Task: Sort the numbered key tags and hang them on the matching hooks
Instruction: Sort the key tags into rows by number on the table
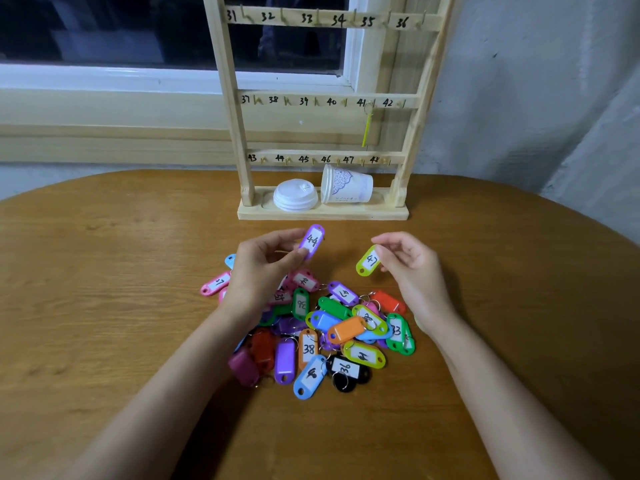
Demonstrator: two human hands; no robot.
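My left hand [258, 271] pinches a purple tag marked 44 [312, 240], held up above the table. My right hand [412, 268] pinches a yellow-green tag marked 47 [369, 261], which hangs down from my fingers. Beneath both hands lies a pile of several coloured numbered tags [322, 330], among them an orange 38 and a black 36. Behind stands a wooden rack [239, 133] with hooks numbered 31 to 48 in three rows. A yellow tag [367, 128] hangs edge-on from hook 41.
On the rack's base [322, 213] sit a stack of white lids [295, 195] and a paper cup [346, 185] lying on its side. The round wooden table [104, 289] meets a window sill behind and a grey wall at the right.
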